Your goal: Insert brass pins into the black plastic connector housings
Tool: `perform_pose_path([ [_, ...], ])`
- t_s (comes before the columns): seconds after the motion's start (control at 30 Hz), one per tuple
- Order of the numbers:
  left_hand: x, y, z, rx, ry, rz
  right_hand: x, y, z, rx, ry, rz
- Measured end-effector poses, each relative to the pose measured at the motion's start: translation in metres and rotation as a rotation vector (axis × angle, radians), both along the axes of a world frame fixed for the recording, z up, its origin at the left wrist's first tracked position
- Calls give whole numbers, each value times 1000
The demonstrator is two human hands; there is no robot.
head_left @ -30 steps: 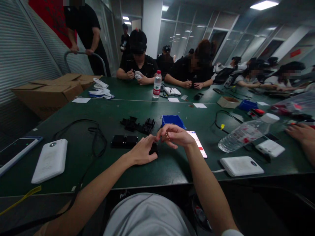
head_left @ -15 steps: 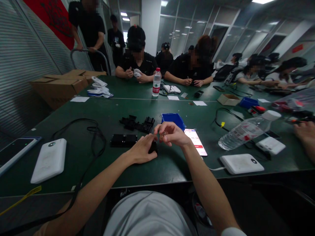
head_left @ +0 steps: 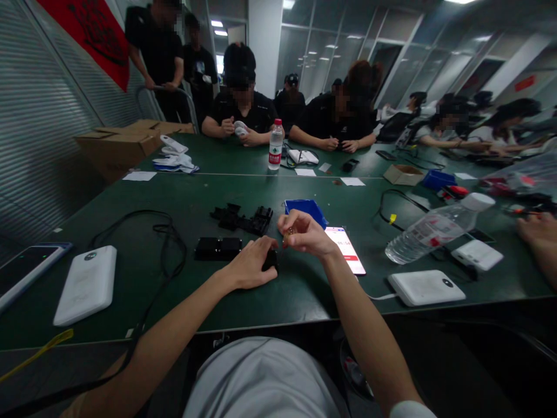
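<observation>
My left hand (head_left: 250, 266) is wrapped over a small black block (head_left: 271, 261) on the green table, its fingers curled round the block's far side and its thumb at the near side. Just to the right and a little higher, my right hand (head_left: 308, 233) is closed in a pinch round small copper-coloured pieces (head_left: 288, 234). Their exact kind is too small to make out. Left of my left hand lie black rectangular blocks (head_left: 217, 248), side by side. Black moulded plastic parts (head_left: 241, 219) lie behind them. Beyond my right hand is a blue tray (head_left: 304, 206).
A lit phone (head_left: 353, 252) lies right of my right hand, cabled to a white power bank (head_left: 426, 288). A water bottle (head_left: 439, 229) lies tilted farther right. Another white power bank (head_left: 86, 284) and a black cable (head_left: 174, 255) are at left. Co-workers sit opposite; another person's hand (head_left: 539, 232) rests at right.
My right hand has drawn slightly up and away from my left fingers, still pinching the copper-coloured pieces. My left hand stays on the black block. Behind, the cardboard boxes and trolley have shifted right.
</observation>
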State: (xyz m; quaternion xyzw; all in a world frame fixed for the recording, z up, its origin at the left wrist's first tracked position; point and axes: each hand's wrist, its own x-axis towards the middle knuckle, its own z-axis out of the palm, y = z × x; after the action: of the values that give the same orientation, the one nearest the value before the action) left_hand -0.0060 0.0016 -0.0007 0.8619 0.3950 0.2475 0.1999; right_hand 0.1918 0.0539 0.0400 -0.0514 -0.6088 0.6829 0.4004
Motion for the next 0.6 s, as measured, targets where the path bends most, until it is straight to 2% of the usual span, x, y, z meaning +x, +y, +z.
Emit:
perform_pose_path([
  [0.2, 1, 0, 1, -14, 44, 6, 2, 3, -3, -49, -159, 89],
  [0.43, 1, 1, 0, 0, 35, 2, -2, 3, 0, -122, -149, 66],
  [0.6, 0, -1, 2, -16, 3, 19, 2, 2, 0, -78, -133, 27],
])
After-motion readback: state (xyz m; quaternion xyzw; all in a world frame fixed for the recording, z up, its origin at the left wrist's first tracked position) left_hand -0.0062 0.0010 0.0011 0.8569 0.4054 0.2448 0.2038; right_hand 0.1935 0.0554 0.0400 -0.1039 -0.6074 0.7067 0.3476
